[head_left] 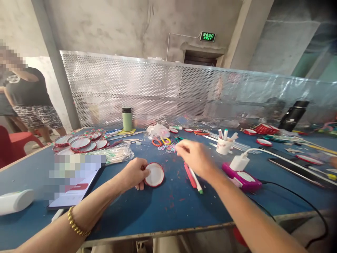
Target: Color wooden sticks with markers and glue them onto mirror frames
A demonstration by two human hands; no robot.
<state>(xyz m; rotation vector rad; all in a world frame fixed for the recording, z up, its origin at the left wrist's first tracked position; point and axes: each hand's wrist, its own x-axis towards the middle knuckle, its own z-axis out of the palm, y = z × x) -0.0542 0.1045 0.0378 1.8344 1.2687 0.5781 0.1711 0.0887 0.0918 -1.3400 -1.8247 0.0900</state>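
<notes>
My left hand is closed on the edge of a round white disc with a red rim, thumb on its face, just above the blue table. My right hand is raised beside a small heap of coloured bits, its fingers pinched and slightly blurred. Whatever lies between those fingertips, if anything, is too small to make out. Under that hand rest a red pen-like tool and a white marker with a green tip. Scissors with orange and yellow handles lie behind the heap.
Stacked red-rimmed discs lie at left, near a tablet. A cup of markers and a purple power strip with a white charger stand right. A green bottle stands before a perforated metal screen. Another person stands far left.
</notes>
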